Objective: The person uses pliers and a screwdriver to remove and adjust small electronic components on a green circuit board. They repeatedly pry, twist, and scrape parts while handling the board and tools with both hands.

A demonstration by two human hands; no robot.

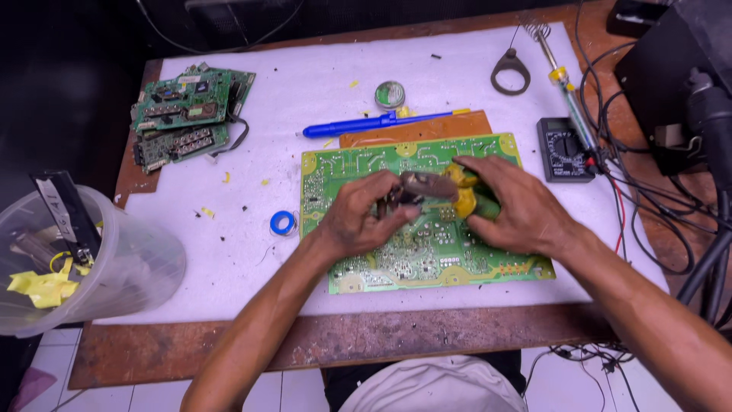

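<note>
A large green circuit board (427, 221) was laid flat on the white mat (305, 91) covering the wooden surface (343, 339), directly before the person. Both hands were rested on the board's middle. The left hand (358, 221) was curled, its fingers (396, 210) closed around a small dark brownish object (427, 185) held just above the board. The right hand (515, 206) was clenched on a tool with yellow and green grips (467, 200), its fingers wrapped over the handles; the tool's tip was hidden between the hands. Behind the board, an orange-brown sheet (427, 127) and a blue pen-shaped tool (358, 124) were seen, with a small round tin (390, 94) beyond. A blue roll (283, 223) was placed just left of the board. Further green boards (187, 114) were stacked at the far left corner, a clear plastic tub (84, 259) near the left edge, and a black multimeter (564, 149) to the right.
</note>
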